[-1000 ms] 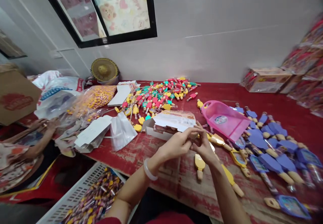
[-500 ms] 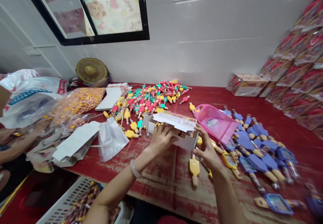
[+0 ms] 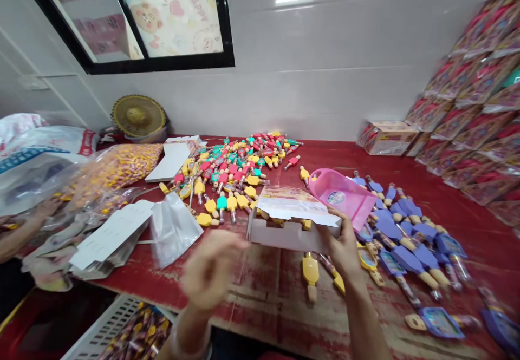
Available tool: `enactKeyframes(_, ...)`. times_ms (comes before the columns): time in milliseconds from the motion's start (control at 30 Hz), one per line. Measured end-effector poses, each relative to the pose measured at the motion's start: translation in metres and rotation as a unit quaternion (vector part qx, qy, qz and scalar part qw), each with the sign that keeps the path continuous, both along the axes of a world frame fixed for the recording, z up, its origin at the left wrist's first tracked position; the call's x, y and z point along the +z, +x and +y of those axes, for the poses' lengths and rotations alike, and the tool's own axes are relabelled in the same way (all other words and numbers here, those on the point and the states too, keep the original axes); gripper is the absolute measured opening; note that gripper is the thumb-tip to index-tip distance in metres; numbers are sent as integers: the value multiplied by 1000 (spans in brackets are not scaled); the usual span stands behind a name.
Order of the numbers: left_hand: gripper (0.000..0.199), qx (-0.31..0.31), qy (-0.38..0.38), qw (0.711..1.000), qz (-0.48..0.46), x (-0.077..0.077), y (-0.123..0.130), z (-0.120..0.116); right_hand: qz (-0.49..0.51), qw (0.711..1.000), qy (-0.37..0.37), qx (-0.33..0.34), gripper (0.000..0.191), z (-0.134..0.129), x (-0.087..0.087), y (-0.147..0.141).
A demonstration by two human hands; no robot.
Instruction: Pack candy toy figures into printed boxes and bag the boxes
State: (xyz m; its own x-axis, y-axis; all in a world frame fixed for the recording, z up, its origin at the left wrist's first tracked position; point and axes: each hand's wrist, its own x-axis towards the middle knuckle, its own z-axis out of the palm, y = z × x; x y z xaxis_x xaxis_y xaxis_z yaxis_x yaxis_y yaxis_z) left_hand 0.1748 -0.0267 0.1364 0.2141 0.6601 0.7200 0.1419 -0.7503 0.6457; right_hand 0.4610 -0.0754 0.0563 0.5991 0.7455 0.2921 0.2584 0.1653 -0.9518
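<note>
Pinching the edge: white cardboard box (image 3: 280,238) held by right hand (image 3: 345,249)!
Left hand (image 3: 212,273) blurred, fingers spread, held off the box.

**"HAPPY" read on the far window poster**

The word "HAPPY" was read in tilted letters on the cartoon poster (image 3: 173,19) behind the window glass (image 3: 125,19), far left. Red lettering (image 3: 87,142) on the white sack (image 3: 44,139) at left and the print on the white carton (image 3: 292,235) near the middle were too small or blurred to be read.
</note>
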Motion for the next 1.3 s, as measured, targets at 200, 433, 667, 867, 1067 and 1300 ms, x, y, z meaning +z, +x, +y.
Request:
enactKeyframes(200, 86, -149, -261, 954, 1, -22, -22, 49, -37, 999, 24, 15, 53, -10, 16, -24)
enactKeyframes(433, 92, -170, -286, 942, 30, -11, -15, 19, -85, 996, 5, -8, 64, -15, 21, -40)
enactKeyframes(667, 42, 21, -287, 957, -40, -13, -8, 7, 81, 967, -28, 240, 75, -15, 39, -31)
enactKeyframes(867, 39, 6, -252, 967, -36, -19, -10, 3, 65, 965, -53, 247, 66, -7, 46, -14)
enactKeyframes(1067, 57, -58, -273, 960, -30, -15, -19, 5, -77, 973, -40, 213, 55, -11, 43, -21)
enactKeyframes(1300, 40, 80, -216, 973, -3, -32, 4, 4, -141, 984, 21, 105, 39, -3, 31, -41)
